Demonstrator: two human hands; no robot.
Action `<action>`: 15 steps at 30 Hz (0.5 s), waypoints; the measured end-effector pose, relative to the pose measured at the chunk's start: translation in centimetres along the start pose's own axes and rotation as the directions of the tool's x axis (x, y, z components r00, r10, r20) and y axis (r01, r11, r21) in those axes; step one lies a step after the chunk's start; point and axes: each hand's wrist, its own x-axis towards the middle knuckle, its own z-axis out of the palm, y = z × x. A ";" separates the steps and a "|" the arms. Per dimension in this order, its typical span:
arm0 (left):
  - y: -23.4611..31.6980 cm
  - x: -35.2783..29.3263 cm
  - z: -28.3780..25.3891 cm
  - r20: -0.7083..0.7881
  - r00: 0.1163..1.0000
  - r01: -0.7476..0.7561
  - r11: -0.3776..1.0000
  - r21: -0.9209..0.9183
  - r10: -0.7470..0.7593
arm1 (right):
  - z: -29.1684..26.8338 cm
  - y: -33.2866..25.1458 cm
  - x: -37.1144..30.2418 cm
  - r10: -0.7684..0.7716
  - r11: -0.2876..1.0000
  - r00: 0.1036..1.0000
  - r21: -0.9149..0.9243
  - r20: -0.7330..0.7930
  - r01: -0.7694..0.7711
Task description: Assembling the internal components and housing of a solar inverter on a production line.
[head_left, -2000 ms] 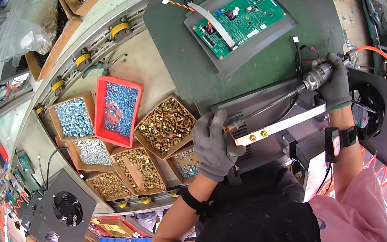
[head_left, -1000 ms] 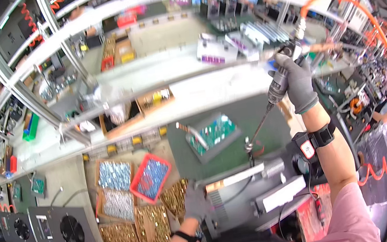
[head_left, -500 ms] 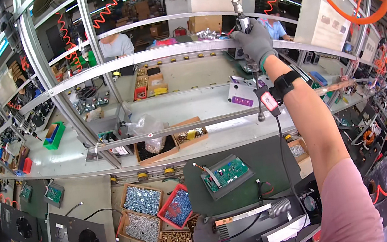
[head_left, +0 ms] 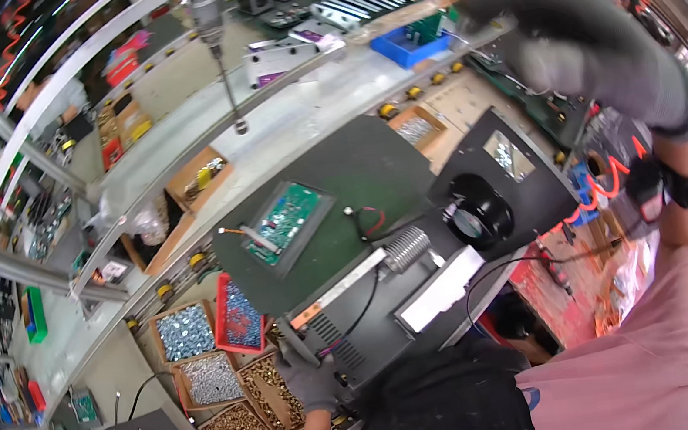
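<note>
Two gloved hands show in the head view. The left hand (head_left: 307,380) rests against the left end of an open metal case (head_left: 376,334) at the near side of the green mat (head_left: 354,161); how tightly its fingers close there, I cannot tell. The right hand (head_left: 604,60) is raised at the right, well apart from the case (too blurred to say whether it is wide, narrow or holding something). A metal bar (head_left: 341,288) and a coil (head_left: 407,248) sit along the case's far side. Beyond the circuit board (head_left: 290,216), a power driver (head_left: 210,31) hangs at the far left, touched by neither hand. The step in hand looks like steadying the case; a next move there would likely call for a firm left hand and a clear path for the right over the fan panel (head_left: 535,195).
</note>
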 end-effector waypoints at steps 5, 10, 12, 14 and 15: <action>-1.3 -3.3 1.6 0.254 0.942 0.203 0.975 0.092 -0.220 | 2.8 11.6 -12.0 0.156 0.337 0.970 -0.933 0.189 0.128; 0.2 -3.1 1.1 0.077 0.987 0.146 0.989 -0.025 -0.144 | 4.5 17.3 -14.6 -0.110 0.379 0.850 -0.769 0.515 0.515; 1.7 -1.3 -1.2 0.112 0.990 0.094 0.991 -0.091 -0.084 | 4.9 17.7 -16.1 -0.115 0.364 0.812 -0.737 0.572 0.570; 4.6 1.7 -3.6 0.064 0.984 0.174 0.972 -0.158 -0.166 | 4.9 18.8 -19.1 -0.177 0.395 0.868 -0.774 0.464 0.494; 4.2 3.8 -4.1 -0.020 1.000 -0.003 0.985 -0.170 0.000 | 4.8 18.2 -20.3 -0.187 0.440 0.883 -0.767 0.430 0.467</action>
